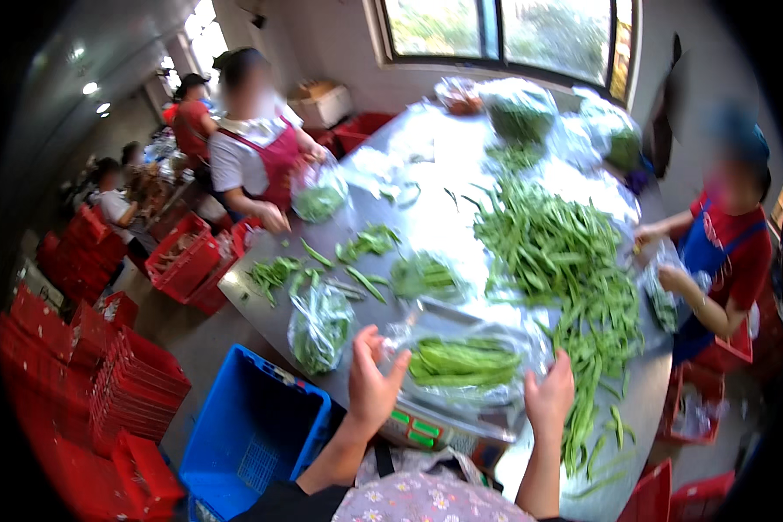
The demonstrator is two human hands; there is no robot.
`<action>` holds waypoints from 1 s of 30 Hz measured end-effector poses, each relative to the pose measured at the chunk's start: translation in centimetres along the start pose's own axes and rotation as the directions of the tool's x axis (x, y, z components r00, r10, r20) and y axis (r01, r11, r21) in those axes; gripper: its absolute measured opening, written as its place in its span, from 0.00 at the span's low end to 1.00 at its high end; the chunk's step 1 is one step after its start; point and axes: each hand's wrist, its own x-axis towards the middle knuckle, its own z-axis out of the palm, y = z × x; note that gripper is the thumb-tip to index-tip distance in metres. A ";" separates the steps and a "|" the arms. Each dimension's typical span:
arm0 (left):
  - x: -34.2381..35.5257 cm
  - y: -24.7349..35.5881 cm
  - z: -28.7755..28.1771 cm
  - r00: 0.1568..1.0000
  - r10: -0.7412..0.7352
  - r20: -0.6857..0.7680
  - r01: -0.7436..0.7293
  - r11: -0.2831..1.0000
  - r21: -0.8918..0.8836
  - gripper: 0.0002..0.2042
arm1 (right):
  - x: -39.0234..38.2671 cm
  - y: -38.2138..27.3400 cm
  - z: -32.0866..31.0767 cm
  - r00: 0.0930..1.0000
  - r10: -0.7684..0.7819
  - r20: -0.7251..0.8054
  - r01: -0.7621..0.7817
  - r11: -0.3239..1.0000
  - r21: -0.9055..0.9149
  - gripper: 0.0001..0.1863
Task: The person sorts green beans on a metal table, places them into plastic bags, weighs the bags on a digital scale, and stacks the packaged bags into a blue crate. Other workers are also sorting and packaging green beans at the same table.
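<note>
A clear plastic bag of long green bean pods (465, 362) lies on the metal pan of a weighing scale (461, 419) in front of me. My left hand (372, 383) is at the bag's left end, its thumb apart from the raised fingers. At the right end is my right hand (549, 391), with thumb and fingers spread. Both hands are open beside the bag; whether they touch its loose plastic I cannot tell. Left of my left hand stands another filled bag (318, 329). Behind the scale lies a further bag of pods (427, 277).
A large heap of loose pods (548, 244) covers the metal table's right side. Across the table, a person (257, 157) handles a bag; another person (726, 244) holds one at right. A blue crate (252, 435) stands at lower left, near stacked red crates (135, 383).
</note>
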 end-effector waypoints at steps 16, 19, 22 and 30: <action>3.9 6.6 0.6 0.807 0.573 0.144 -0.581 0.813 0.023 0.21 | 0.6 -3.3 -6.8 0.824 -0.531 -0.194 0.555 0.694 0.458 0.30; 2.5 5.5 2.0 0.732 0.673 0.106 -0.677 0.735 0.011 0.23 | -0.2 -4.1 -5.3 0.706 -0.650 -0.281 0.708 0.658 0.255 0.22; 0.6 5.8 2.7 0.767 0.626 0.142 -0.610 0.780 -0.138 0.26 | -1.7 -5.7 -3.4 0.854 -0.517 -0.055 0.448 0.678 0.583 0.39; 0.3 2.6 2.2 0.643 0.657 0.394 -0.652 0.739 -0.169 0.19 | 0.0 -4.9 0.4 0.760 -0.484 0.434 0.117 0.759 0.641 0.37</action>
